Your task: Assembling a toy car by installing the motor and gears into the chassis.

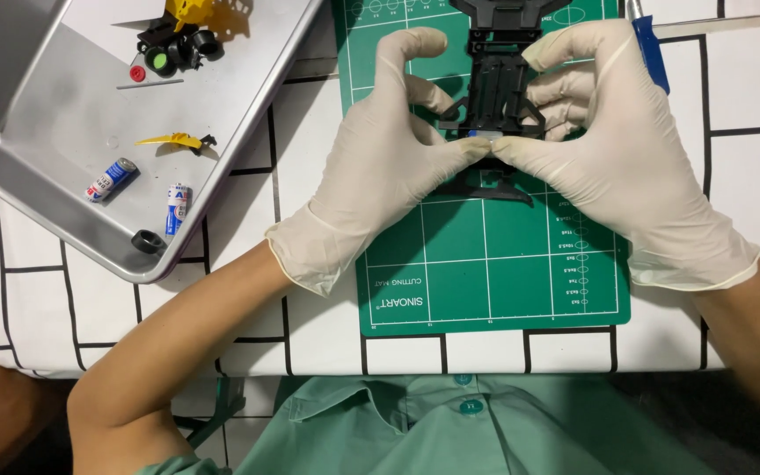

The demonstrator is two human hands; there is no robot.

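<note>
A green shirt collar (468,413) with teal buttons lies closest, at the bottom edge, below the green cutting mat (485,281) on the tiled-pattern counter (749,88). On the mat's upper half sits a black toy-car chassis (503,97). The left hand (380,149) and right hand (609,141), both in pale gloves, close on it from either side; each grip is pinched shut, thumb tips meeting at a small part at the chassis's near end. A blue-handled tool (651,48) lies at the mat's upper right corner, partly behind the right hand. Left of the mat, a metal tray (37,132) holds two batteries (109,179), a yellow piece (173,140), a black tyre (147,241) and loose wheels (178,48).
</note>
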